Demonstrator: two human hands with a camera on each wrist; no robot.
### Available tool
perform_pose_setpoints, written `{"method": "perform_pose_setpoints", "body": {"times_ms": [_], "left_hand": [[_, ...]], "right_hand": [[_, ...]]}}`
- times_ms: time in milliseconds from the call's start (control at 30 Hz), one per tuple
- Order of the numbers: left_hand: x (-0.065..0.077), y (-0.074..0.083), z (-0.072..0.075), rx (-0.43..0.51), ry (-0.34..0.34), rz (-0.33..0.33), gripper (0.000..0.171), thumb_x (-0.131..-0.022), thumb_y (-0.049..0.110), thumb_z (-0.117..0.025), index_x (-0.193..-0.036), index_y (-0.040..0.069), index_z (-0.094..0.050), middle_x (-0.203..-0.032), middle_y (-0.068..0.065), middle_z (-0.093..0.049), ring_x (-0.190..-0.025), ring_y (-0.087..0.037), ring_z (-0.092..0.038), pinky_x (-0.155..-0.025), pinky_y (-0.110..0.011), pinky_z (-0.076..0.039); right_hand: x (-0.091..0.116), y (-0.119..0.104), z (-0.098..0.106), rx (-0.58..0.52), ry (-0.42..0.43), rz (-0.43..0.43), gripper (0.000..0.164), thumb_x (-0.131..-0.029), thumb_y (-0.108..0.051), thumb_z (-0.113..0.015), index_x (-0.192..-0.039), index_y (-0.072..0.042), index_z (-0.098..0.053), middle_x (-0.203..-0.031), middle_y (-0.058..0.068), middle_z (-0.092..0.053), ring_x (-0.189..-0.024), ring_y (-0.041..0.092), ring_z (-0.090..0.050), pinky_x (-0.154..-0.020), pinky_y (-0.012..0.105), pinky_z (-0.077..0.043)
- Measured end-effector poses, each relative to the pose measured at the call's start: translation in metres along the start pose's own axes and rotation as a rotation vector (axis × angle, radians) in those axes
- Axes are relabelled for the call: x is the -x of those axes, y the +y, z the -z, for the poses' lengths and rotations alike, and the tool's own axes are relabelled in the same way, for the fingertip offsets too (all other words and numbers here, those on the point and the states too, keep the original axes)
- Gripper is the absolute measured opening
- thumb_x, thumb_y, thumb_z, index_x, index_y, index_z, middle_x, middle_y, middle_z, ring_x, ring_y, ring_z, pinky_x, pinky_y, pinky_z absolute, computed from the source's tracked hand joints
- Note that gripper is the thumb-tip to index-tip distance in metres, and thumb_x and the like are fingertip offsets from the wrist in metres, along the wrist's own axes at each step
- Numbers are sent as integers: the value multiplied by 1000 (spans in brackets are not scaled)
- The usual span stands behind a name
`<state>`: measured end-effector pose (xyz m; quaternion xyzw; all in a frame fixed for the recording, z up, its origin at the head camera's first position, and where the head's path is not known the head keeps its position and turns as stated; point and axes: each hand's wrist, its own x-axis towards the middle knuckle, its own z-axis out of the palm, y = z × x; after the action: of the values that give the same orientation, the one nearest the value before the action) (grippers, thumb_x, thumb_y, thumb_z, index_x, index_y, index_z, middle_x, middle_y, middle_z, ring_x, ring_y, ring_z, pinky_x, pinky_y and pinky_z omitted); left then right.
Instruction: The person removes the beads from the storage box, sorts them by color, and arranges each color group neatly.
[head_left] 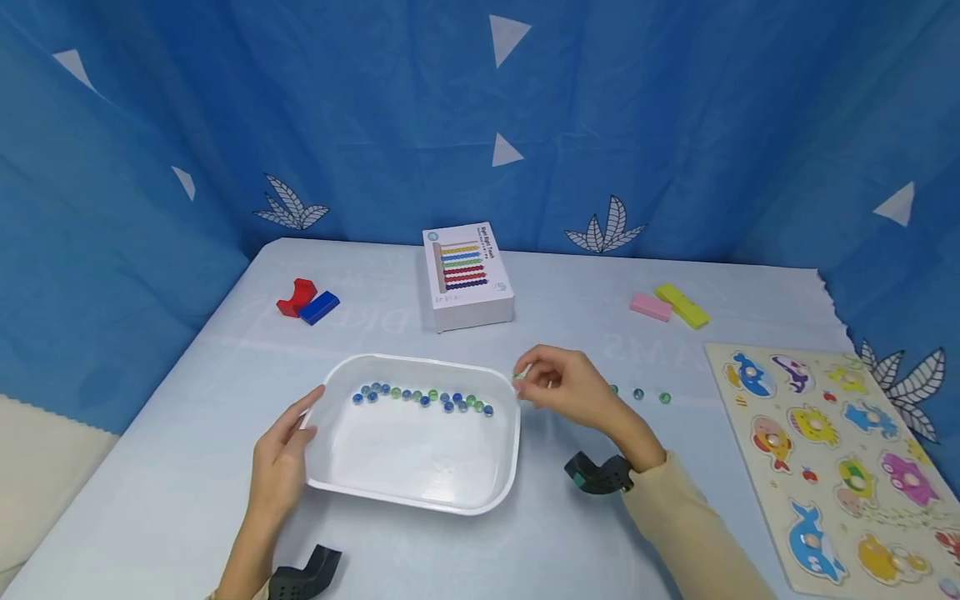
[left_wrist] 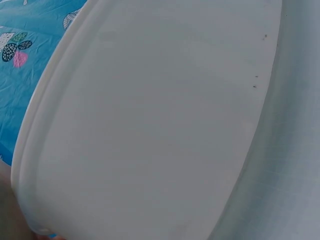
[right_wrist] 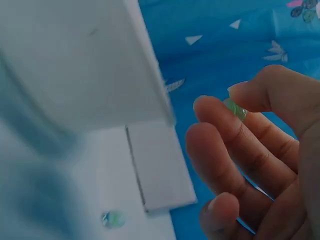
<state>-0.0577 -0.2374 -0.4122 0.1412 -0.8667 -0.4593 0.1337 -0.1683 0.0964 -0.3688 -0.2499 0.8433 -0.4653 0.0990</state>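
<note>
at right rim of tub (head_left: 405, 467): green marble (right_wrist: 235, 109), pinched in fingers (right_wrist: 250, 150) of right hand (head_left: 566, 387).
left hand (head_left: 276, 467) grips left rim, likely steadying it; more marbles (head_left: 425, 402) lie inside, walled in.

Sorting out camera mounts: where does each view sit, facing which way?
Head: on the head, facing forward and down over the white plastic tub; left hand, right hand and right sleeve show.
Left wrist: on that wrist, facing the tub's outer side; skin at lower left.
Right wrist: on that wrist, facing the right hand pinching a green marble.
Head and right wrist share that marble.
</note>
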Motion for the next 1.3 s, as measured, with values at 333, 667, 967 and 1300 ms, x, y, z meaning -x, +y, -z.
{"method": "perform_pose_setpoints", "body": {"times_ms": [333, 667, 967, 1300], "left_hand": [[-6, -23, -6, -14, 31, -17, 42, -94, 15, -34, -129, 35, -47, -140, 7, -43, -134, -9, -33, -108, -13, -28], [-13, -47, -10, -60, 45, -32, 43, -95, 18, -34, -125, 46, -44, -136, 20, -42, -132, -1, -33, -102, -3, -26], [-13, -48, -11, -61, 45, -21, 42, -95, 19, -34, -125, 47, -44, -137, 20, -42, -132, -1, -33, -110, -19, -30], [-10, -40, -9, -51, 45, -33, 42, -94, 18, -35, -126, 43, -46, -138, 14, -43, -132, -4, -34, -102, -4, -26]], "right_hand": [[13, 53, -16, 209, 37, -105, 11, -77, -18, -66, -87, -17, -65, -68, -7, -59, -52, 7, -47, -46, 19, -41], [14, 52, -21, 303, 109, -69, 10, -75, -18, -67, -86, -17, -67, -68, -7, -59, -55, 4, -47, -49, 16, -42], [14, 54, -22, 332, 108, -58, 10, -75, -19, -67, -86, -19, -66, -67, -9, -57, -54, 4, -45, -48, 17, -40], [14, 53, -21, 320, 78, -74, 13, -75, -20, -69, -87, -19, -65, -66, -9, -55, -57, 6, -45, -50, 18, -40]]}}
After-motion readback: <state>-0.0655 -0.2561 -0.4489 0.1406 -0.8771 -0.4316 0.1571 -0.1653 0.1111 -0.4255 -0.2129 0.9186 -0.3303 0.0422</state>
